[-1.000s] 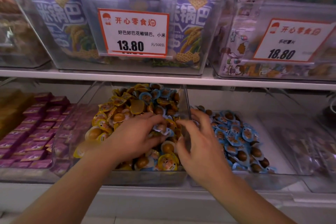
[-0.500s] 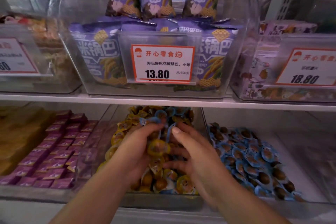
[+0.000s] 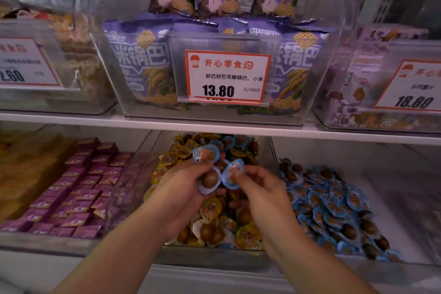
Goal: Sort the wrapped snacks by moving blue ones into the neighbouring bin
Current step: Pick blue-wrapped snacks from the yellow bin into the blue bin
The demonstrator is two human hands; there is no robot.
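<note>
On the lower shelf a clear middle bin [image 3: 143,167] holds mostly yellow wrapped snacks [image 3: 211,210] with a few blue ones mixed in. The neighbouring bin on the right [image 3: 391,229] holds blue wrapped snacks [image 3: 331,207]. Both hands hover above the middle bin. My left hand [image 3: 183,188] grips two blue snacks, one face up [image 3: 205,153] and one bottom up [image 3: 210,180]. My right hand [image 3: 260,188] pinches a third blue snack [image 3: 233,174] right beside them.
A bin of purple wrapped squares [image 3: 71,188] stands to the left. The white shelf edge [image 3: 71,118] runs just above the hands, bearing clear bins of purple snack bags [image 3: 143,64] with a 13.80 price tag [image 3: 226,76].
Both hands have risen out of the yellow pile and now hold blue snacks up above it. The camera view has tilted upward, showing more of the upper shelf.
</note>
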